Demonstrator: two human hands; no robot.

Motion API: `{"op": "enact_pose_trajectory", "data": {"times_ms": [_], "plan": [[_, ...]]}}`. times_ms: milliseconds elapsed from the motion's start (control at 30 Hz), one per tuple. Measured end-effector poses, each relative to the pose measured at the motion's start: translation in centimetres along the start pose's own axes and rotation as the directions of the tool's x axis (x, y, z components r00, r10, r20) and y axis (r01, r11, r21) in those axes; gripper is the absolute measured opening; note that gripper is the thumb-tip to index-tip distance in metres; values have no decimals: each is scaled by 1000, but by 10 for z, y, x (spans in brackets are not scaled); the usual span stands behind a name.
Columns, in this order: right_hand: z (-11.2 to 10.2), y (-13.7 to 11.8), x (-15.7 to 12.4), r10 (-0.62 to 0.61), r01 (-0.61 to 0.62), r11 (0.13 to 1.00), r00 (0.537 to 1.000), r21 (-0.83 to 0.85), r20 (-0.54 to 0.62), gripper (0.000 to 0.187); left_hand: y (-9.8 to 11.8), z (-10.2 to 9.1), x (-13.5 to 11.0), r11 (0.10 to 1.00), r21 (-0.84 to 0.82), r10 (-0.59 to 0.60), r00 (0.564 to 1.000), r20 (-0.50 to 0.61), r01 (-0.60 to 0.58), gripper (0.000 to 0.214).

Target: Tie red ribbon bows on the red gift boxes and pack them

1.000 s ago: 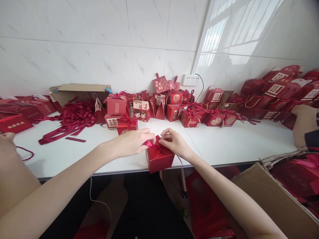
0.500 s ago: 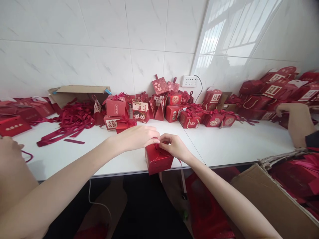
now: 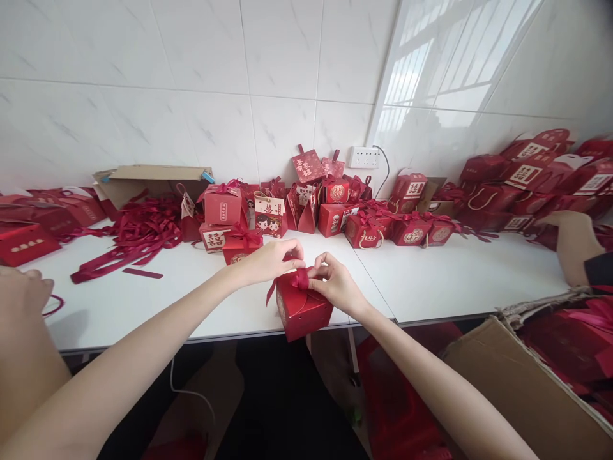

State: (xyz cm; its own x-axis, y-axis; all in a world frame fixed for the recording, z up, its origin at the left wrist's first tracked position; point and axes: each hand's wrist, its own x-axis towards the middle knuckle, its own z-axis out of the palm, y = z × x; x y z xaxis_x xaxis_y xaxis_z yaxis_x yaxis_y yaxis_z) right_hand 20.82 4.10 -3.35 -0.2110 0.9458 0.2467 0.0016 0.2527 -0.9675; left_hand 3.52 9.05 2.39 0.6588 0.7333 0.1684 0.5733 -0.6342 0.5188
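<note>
Glossy red card box (image 3: pixel 306 317), satiny cloth ribbon (image 3: pixel 301 278), smooth white tabletop (image 3: pixel 431 287)

Left hand (image 3: pixel 279 260): fingertips at ribbon (image 3: pixel 301 279) | Right hand (image 3: pixel 339 286): pinching ribbon | Box (image 3: pixel 306 314): below both hands | Ribbon pile (image 3: pixel 149 225): left of left hand

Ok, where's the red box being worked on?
The red box is just below centre in the head view, at the near edge of the white table, with the left hand and right hand at its ribbon.
</note>
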Motion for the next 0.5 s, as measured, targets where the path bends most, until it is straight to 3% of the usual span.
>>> {"op": "enact_pose_trajectory", "data": {"times_ms": [133, 333, 500], "plan": [[2, 0, 0, -33, 33, 999, 997, -9, -76, 35, -8, 14, -10, 998, -27, -61, 998, -5, 60, 15], [4, 3, -2, -101, 86, 991, 984, -104, -144, 24, 2, 36, -30, 998, -41, 29, 979, -201, -38, 13], [3, 4, -4, -125, 100, 982, 980, -158, -156, 16, 9, 62, -37, 961, -266, -170, 926, -336, 80, 19]]}}
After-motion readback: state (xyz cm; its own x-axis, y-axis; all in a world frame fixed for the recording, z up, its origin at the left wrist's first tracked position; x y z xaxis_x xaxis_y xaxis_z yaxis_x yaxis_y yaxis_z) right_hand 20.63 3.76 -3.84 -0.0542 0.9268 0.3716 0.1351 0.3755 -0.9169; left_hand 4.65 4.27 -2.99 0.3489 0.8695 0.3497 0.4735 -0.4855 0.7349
